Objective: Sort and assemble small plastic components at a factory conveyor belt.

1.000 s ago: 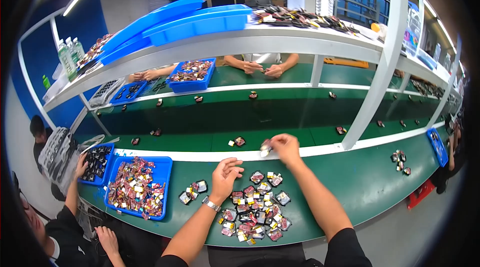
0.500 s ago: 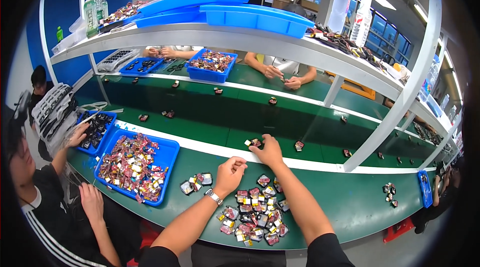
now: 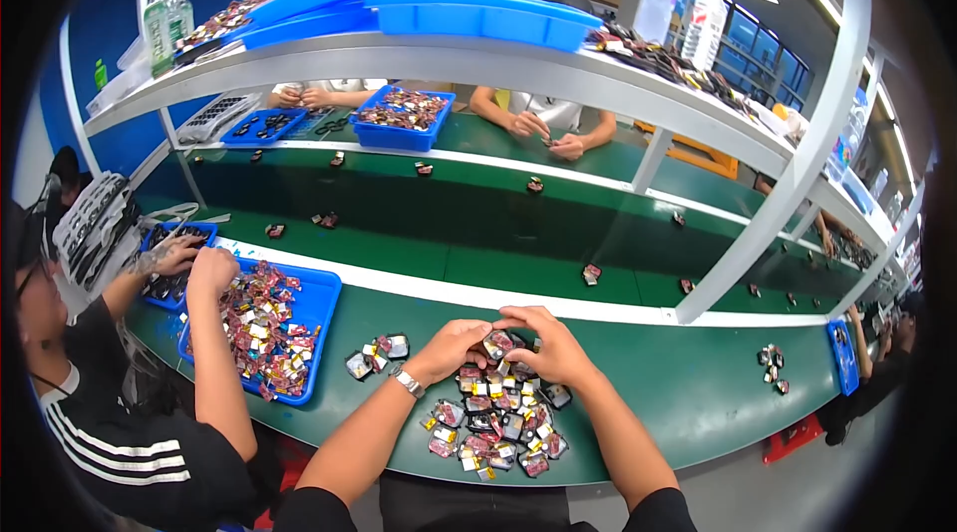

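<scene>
Between my two hands is a small electronic module [image 3: 498, 344], a dark red circuit board in a black casing. My left hand [image 3: 451, 353], with a metal watch on its wrist, pinches its left side. My right hand [image 3: 550, 347] curls its fingers round the far and right sides. Directly below them a pile of similar modules [image 3: 486, 422] covers the near edge of the green bench; several show silvery faces, white labels and yellow tape. A smaller group of modules [image 3: 378, 356] lies left of my left wrist.
On the left, a blue bin [image 3: 324, 318] holds many loose boards; a co-worker's hand [image 3: 212, 271] is over it. Spaced modules such as this one [image 3: 591, 275] lie on the green conveyor [image 3: 469, 273]. A white shelf post [image 3: 768, 223] rises at right, beneath a shelf with blue trays [image 3: 478, 21].
My right hand has come back from the conveyor with a module, and my left hand has joined it. The co-worker's near hand has risen to the bin. The view has shifted slightly.
</scene>
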Demonstrator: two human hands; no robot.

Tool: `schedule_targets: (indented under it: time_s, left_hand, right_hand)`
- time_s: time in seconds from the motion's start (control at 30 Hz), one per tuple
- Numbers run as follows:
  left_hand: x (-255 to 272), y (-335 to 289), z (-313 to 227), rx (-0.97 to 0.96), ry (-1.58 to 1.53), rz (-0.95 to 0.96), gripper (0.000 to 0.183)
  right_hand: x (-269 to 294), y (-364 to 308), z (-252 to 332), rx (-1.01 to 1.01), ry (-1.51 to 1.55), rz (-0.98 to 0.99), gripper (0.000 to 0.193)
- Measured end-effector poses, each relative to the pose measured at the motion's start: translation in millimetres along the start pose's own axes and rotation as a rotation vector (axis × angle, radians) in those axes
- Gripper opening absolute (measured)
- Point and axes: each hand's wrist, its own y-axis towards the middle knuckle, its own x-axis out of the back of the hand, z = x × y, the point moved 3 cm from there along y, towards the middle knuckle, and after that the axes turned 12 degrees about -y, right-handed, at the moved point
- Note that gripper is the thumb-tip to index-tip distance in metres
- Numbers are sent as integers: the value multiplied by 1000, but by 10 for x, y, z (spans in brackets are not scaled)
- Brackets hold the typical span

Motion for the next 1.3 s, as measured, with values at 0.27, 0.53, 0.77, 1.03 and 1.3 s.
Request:
schedule_targets:
  time_s: [0.27, 0.53, 0.77, 1.03, 1.3]
  left_hand:
    - [-189, -16, -58, -109, -37, -54, 37]
    - [-214, -15, -45, -119, 138, -74, 33]
    - [-179, 7, -16, -156, 114, -18, 31]
    - [-229, -23, -61, -145, 95, 58, 41]
    - [-180, -18, -8, -97, 103, 31, 32]
  right_hand:
    - [-106, -133, -131, 66, -138, -164, 41]
    - [-191, -76, -123, 75, -186, -228, 17]
    - [-196, -80, -175, 112, -221, -203, 12]
    - [-202, -104, -141, 10, -150, -232, 8]
    - [-199, -146, -129, 91, -157, -192, 10]
